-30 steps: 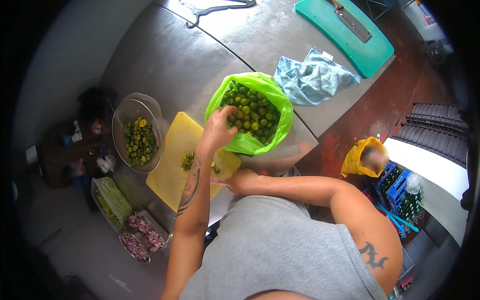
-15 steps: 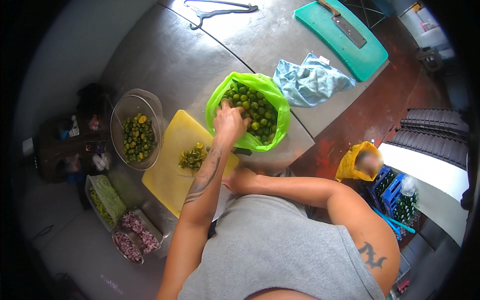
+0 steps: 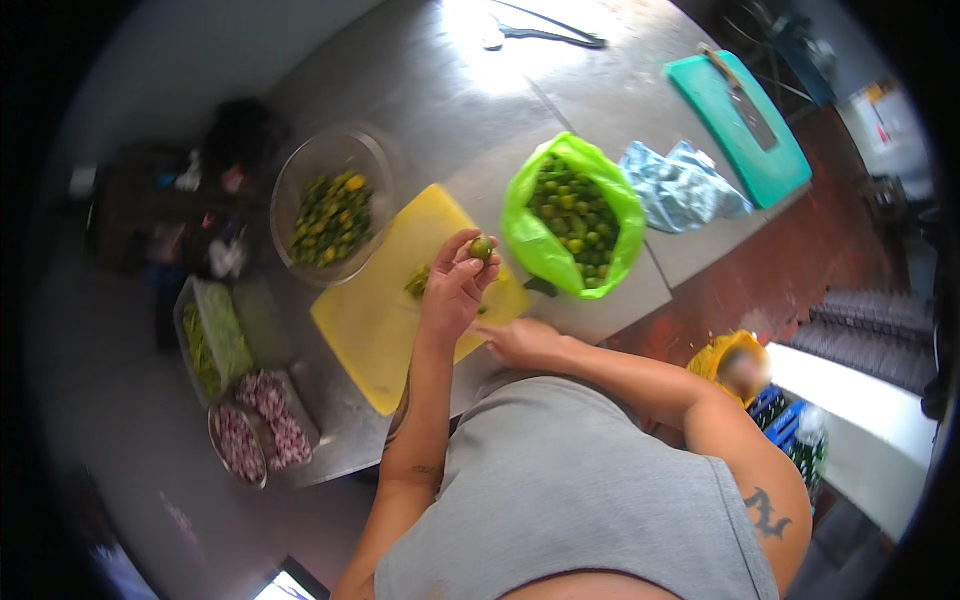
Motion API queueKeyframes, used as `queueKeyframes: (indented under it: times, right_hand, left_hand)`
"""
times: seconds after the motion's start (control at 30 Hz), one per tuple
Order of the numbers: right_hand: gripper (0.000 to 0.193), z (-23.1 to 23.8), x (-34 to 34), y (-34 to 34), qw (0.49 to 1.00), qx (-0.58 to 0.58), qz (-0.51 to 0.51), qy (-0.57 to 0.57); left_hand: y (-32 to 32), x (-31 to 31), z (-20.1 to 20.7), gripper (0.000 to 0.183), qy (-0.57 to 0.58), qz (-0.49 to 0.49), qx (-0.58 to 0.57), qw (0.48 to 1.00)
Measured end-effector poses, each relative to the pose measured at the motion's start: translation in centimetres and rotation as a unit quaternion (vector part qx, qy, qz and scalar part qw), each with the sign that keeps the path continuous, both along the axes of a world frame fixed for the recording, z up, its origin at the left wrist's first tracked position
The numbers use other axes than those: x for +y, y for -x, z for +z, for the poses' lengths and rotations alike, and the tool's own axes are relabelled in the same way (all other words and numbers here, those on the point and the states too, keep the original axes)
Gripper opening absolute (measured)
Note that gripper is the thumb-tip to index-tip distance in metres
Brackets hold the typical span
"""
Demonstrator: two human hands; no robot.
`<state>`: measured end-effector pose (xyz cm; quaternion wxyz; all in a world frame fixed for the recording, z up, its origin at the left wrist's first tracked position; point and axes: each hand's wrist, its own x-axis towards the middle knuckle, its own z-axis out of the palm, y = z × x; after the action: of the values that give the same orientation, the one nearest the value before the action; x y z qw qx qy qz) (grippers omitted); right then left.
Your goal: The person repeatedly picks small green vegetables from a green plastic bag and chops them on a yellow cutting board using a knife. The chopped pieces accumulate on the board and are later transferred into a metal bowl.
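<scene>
My left hand (image 3: 458, 290) is raised over the yellow cutting board (image 3: 375, 335) and pinches one green calamansi (image 3: 481, 248) between thumb and fingers. A small pile of cut green pieces (image 3: 418, 281) lies on the board, partly hidden behind that hand. My right hand (image 3: 525, 343) is low at the board's near right edge, its fingers curled closed; what they hold, if anything, is hidden. Right of the board stands an open bright green plastic bag (image 3: 520, 240) full of whole calamansi (image 3: 575, 220). To the left, a clear bowl (image 3: 283, 215) holds cut calamansi (image 3: 330, 220), some showing orange flesh.
A light blue cloth (image 3: 680, 188) lies beyond the bag, near a teal cutting board (image 3: 785, 178) with a cleaver (image 3: 752, 118). A black hanger (image 3: 550, 36) rests at the far edge. Containers of chopped purple onion (image 3: 272, 410) and green vegetables (image 3: 203, 350) stand at left.
My left hand has come out of the green bag and moved back over the yellow board with a calamansi. My right hand stays near the board's edge. The whole view has shifted.
</scene>
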<state>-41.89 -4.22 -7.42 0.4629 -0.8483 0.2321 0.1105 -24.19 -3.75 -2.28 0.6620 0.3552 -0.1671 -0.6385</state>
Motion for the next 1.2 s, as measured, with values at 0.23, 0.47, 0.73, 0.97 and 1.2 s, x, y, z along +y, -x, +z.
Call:
queueKeyframes:
  times: [0.23, 0.47, 0.73, 0.97, 1.2]
  right_hand:
    - [0.073, 1.2, -0.3, -1.2, 0.998, -0.049, -0.003, 0.035]
    - [0.073, 1.8, 0.8, -0.6, 0.997, -0.046, 0.001, 0.066]
    - [0.07, 3.7, 1.3, 1.0, 0.996, -0.054, 0.013, 0.063]
    - [0.072, 5.3, 0.9, 1.2, 0.997, -0.052, 0.028, 0.052]
    - [0.074, 4.6, 1.1, -3.6, 0.998, -0.019, 0.038, 0.054]
  left_hand:
    - [-3.4, 10.5, -2.2, 0.036, -0.102, 0.192, -0.348, 0.912]
    - [-4.1, 15.7, -6.6, 0.027, -0.143, 0.216, -0.615, 0.744]
    - [-3.9, 15.4, -7.7, 0.025, -0.158, 0.218, -0.658, 0.703]
    - [-4.2, 15.4, -8.0, 0.026, -0.153, 0.224, -0.657, 0.704]
    - [-4.0, 15.4, -7.8, 0.026, -0.161, 0.226, -0.667, 0.692]
